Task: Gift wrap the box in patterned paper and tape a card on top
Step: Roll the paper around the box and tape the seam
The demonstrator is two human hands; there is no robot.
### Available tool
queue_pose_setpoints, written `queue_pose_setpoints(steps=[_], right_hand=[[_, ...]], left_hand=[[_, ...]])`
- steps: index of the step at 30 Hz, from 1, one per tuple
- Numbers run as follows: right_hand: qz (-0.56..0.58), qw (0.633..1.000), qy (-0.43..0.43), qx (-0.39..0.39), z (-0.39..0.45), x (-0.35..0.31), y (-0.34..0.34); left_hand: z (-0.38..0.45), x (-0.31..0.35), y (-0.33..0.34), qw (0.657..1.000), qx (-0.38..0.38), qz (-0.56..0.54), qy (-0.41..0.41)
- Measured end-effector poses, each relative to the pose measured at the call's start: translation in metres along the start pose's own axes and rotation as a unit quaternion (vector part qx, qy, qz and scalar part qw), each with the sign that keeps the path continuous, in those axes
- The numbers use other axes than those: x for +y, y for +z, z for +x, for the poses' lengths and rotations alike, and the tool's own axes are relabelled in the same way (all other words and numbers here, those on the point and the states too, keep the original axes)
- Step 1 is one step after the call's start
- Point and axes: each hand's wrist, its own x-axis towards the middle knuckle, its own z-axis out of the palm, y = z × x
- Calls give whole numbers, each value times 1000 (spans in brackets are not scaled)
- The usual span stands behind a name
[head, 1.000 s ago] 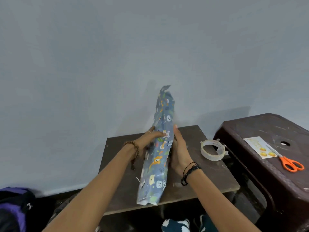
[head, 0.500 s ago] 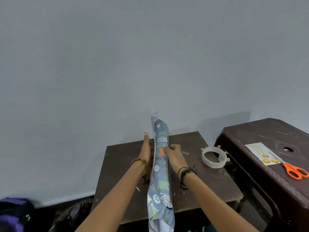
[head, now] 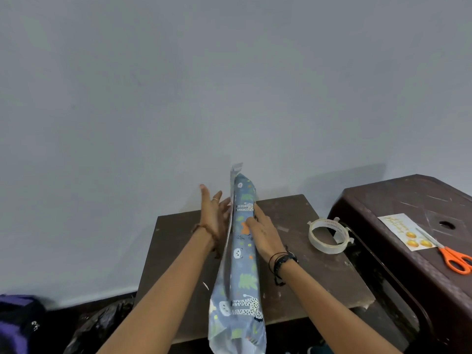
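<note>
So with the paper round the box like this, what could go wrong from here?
1. The blue animal-print wrapping paper has a loose edge standing up beside the open left hand; it may spring open.
2. Only the right hand presses it, and the clear tape roll lies apart.
3. The near end overhangs the small brown table and could tip.

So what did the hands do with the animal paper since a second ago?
The patterned paper was tipped down from nearly upright to lie lower along the small table. The left hand let go and now spreads open beside the loose edge. The right hand moved onto the top and presses there. The tape roll, card and scissors stayed put.
</note>
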Motion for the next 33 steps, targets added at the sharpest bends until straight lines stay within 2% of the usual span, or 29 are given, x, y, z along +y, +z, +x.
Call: queue_pose_setpoints(steps=[3, 4, 7, 9, 10, 11, 13, 14, 15, 17, 19, 20, 22, 24, 26, 28, 31, 33], right_hand=[[11, 1000, -7, -17, 2, -1, -3], [4, 1000, -8, -24, 3, -2, -3], [-21, 999, -11, -47, 12, -2, 2], [-37, 998, -14, -47, 19, 1, 3], [-42, 998, -15, -47, 21, 4, 2], [-49, 998, -15, -48, 23, 6, 2], [-57, 997, -15, -52, 24, 8, 4], [-53, 997, -14, -50, 25, 8, 5], [-46, 998, -13, -50, 25, 9, 6], [-39, 998, -6, -58, 23, 5, 3], [-10, 997, -3, -73, 19, 2, -3], [9, 997, 0, -81, 17, 1, -8], [28, 994, 21, -100, 16, -1, -12], [67, 992, 44, -101, 14, -7, -8], [118, 985, 76, -98, 18, 3, -4], [147, 980, 86, -103, 13, 4, -5], [214, 967, 108, -88, 6, 10, -8], [241, 960, 123, -75, 5, 15, -6]], left_hand=[[18, 3, -9, 996, 19, -85, 2], [27, 0, -10, 997, 10, -79, -2], [39, -7, 6, 997, -76, -14, -4], [45, -8, 20, 991, -106, 83, 5], [48, -6, 25, 978, -99, 183, 11], [55, -7, 28, 949, -80, 303, 39], [64, -6, 28, 841, -35, 529, 107], [66, -6, 29, 822, -23, 560, 98], [67, -7, 30, 824, -17, 560, 88], [63, -5, 35, 852, -5, 515, 89], [53, -3, 41, 921, -12, 376, 103], [45, -2, 42, 943, -34, 316, 95], [30, -2, 35, 972, -58, 220, 63], [13, -9, 18, 993, -24, 116, -1], [-7, -17, 6, 997, -26, 74, -18], [-26, -24, 3, 995, -20, 98, 28], [-42, -32, 12, 976, -23, 203, 78], [-40, -34, 14, 939, -23, 333, 82]])
